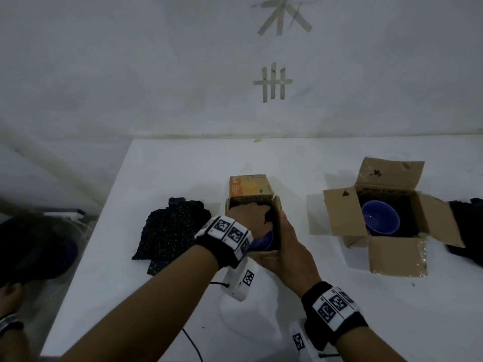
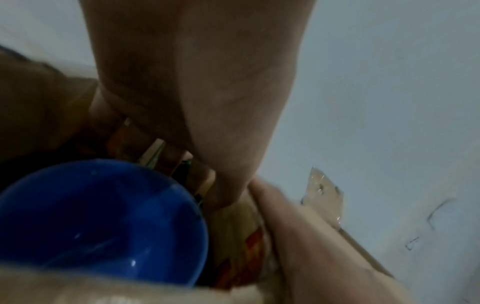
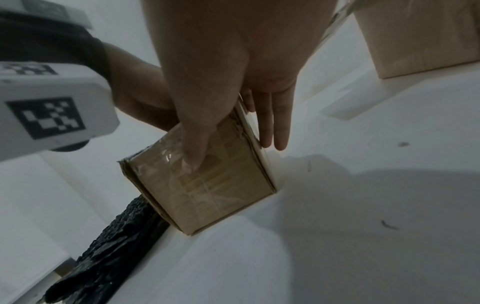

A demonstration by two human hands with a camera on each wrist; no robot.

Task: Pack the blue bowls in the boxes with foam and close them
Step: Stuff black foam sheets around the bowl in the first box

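A small cardboard box (image 1: 257, 198) with an orange printed flap stands mid-table. A blue bowl (image 1: 263, 240) lies inside it, filling the lower left of the left wrist view (image 2: 103, 222). My left hand (image 1: 251, 214) reaches into the box over black foam (image 1: 270, 218), fingers fairly straight along the inner wall (image 2: 223, 185); its fingertips are hidden. My right hand (image 1: 283, 236) clasps the box's near right corner, thumb on the near face, fingers flat on the right side (image 3: 233, 153). A second, larger box (image 1: 347, 212) stands open at the right with another blue bowl (image 1: 380, 218) on black foam.
A loose sheet of black foam (image 1: 172, 231) lies on the white table (image 1: 156, 296) left of the small box, touching its base (image 3: 109, 257). More black foam (image 1: 467, 228) sits at the far right edge. A white wall rises behind the table. A cable (image 1: 193, 343) trails near the front edge.
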